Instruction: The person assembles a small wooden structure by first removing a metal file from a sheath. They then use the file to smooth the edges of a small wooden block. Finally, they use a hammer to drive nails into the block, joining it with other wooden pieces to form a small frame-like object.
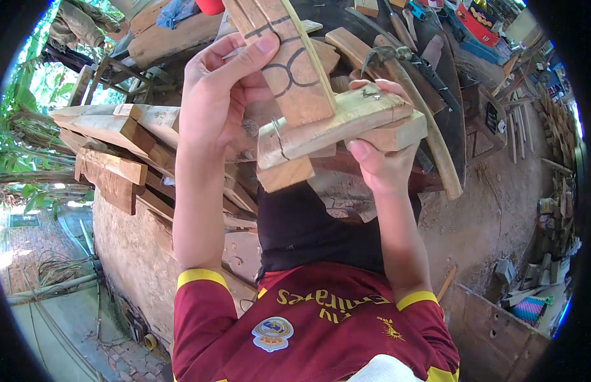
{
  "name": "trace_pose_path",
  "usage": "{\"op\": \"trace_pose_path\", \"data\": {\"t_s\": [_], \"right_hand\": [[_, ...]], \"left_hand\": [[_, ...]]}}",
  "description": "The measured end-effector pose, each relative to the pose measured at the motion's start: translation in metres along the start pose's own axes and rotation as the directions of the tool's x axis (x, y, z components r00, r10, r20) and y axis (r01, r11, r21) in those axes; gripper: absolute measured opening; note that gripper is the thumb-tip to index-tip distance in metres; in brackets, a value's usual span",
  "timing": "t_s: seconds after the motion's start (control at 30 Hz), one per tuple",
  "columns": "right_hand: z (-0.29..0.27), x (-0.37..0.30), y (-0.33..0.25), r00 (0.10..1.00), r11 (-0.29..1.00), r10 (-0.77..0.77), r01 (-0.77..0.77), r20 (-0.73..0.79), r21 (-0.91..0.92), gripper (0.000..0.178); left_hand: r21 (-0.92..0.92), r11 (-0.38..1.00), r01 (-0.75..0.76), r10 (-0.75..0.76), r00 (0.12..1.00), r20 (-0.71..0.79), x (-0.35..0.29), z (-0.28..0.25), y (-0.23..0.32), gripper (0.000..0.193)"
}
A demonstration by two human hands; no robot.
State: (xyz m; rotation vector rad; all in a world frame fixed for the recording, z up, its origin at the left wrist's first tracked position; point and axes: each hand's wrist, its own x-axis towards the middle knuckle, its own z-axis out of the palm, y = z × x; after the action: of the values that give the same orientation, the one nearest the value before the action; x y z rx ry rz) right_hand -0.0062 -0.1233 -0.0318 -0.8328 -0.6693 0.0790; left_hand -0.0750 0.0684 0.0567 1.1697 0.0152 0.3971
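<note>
My left hand (209, 89) is closed on a flat wooden board (299, 95), its thumb over the face. Black curved lines are drawn on that board, and a groove runs along its upper part. My right hand (381, 167) grips a nailed wooden piece (337, 130) from the right, thumb below and fingers behind. Small blocks sit under its two ends, and bits of metal that look like nails stick out of its top. The board's lower end meets this piece; whether they are joined, I cannot tell.
A claw hammer (435, 79) lies on the dark worktable beyond my right hand, near a long wooden strip (429, 134). Stacked timber (117, 130) stands at the left. A red tray (477, 25) sits at the far right. More wood scraps line the right side.
</note>
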Motion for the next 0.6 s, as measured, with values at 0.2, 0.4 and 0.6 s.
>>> {"op": "trace_pose_path", "data": {"t_s": [0.2, 0.4, 0.6], "right_hand": [[0.016, 0.005, -0.026, 0.997, 0.990, 0.020, -0.030, -0.069, -0.140, 0.066], [0.022, 0.028, -0.047, 0.991, 0.959, 0.062, -0.093, -0.121, -0.267, 0.051], [0.020, 0.036, -0.054, 0.975, 0.934, 0.146, -0.191, -0.165, -0.302, 0.043]], "left_hand": [[0.042, 0.985, 0.168, -0.157, 0.967, -0.201, 0.006, 0.000, -0.012, 0.021], [-0.360, 0.848, 0.389, -0.465, 0.872, -0.152, 0.010, -0.004, -0.045, 0.027], [-0.301, 0.878, 0.373, -0.414, 0.906, -0.087, 0.001, 0.000, -0.054, 0.033]]}}
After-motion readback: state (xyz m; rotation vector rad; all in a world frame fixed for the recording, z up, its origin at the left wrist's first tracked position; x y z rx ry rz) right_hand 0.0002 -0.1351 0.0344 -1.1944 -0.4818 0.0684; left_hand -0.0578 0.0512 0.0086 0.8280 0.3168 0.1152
